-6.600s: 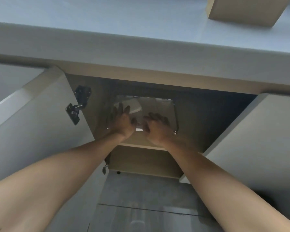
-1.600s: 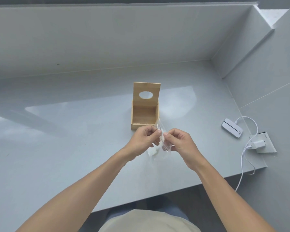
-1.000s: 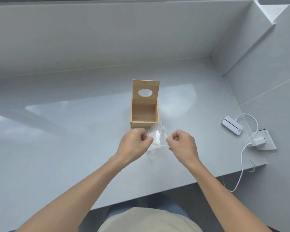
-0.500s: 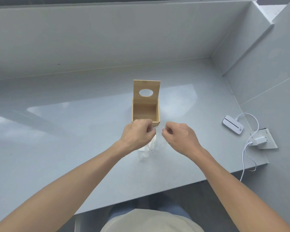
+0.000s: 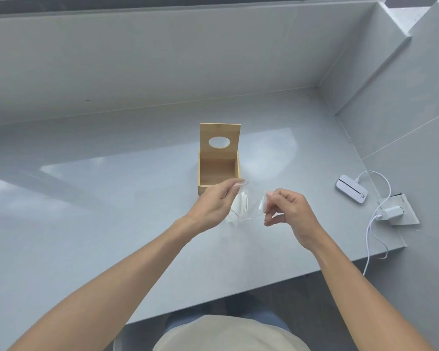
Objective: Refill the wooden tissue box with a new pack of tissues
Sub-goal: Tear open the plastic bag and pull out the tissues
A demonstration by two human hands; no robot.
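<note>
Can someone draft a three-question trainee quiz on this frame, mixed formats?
1. True or false: the wooden tissue box has its lid shut.
2. Multiple choice: the clear tissue pack is A) inside the box, B) held between the left hand and right hand, C) lying by the white device.
3. Fill in: the raised lid has an oval ____.

Key
1. False; the lid stands upright and the box looks empty.
2. B; both hands pinch the wrapper in front of the box, above the counter.
3. hole
</note>
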